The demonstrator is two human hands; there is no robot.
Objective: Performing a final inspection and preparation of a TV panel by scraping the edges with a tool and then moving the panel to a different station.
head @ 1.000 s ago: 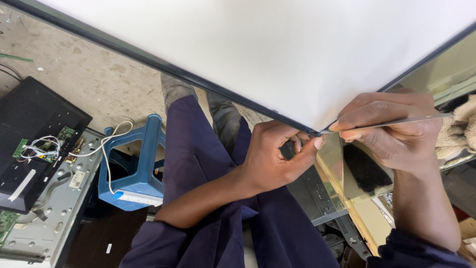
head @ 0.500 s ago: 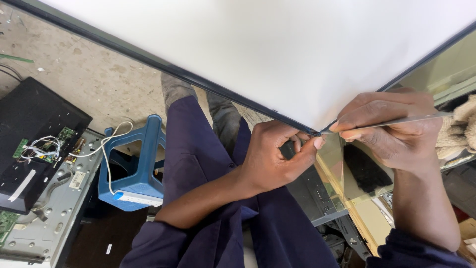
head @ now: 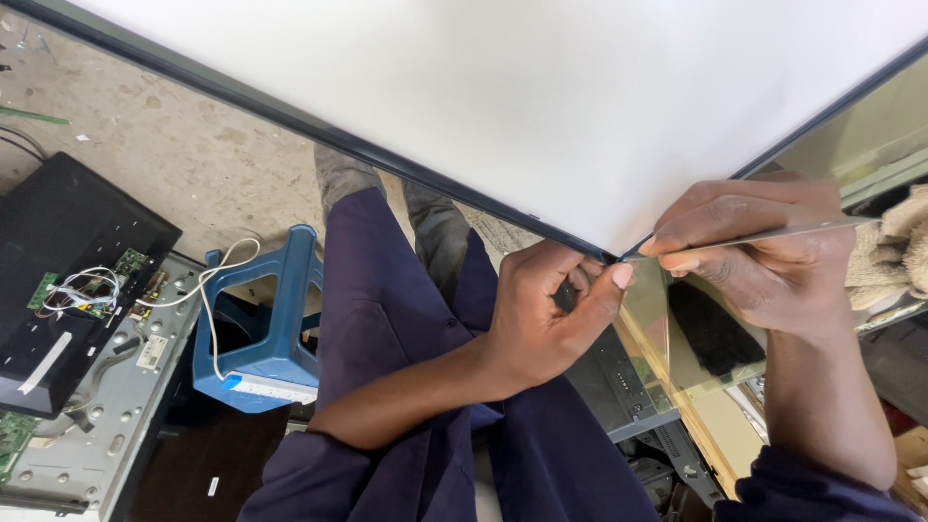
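A large white panel (head: 503, 87) with a thin dark frame (head: 290, 114) fills the upper part of the view. Its lower corner points down toward me. My left hand (head: 541, 319) is curled just under that corner, thumb tip up against the frame edge. My right hand (head: 764, 256) pinches a thin flat metal blade (head: 764, 234), whose tip sits at the corner of the frame. My dark blue sleeves and trousers (head: 387, 319) show below.
A blue plastic stool (head: 266, 329) stands on the concrete floor at the left. Beside it lie an opened grey chassis with circuit boards and white wires (head: 87, 290) and a black back cover (head: 58, 232). A beige cloth (head: 889, 256) is at the right edge.
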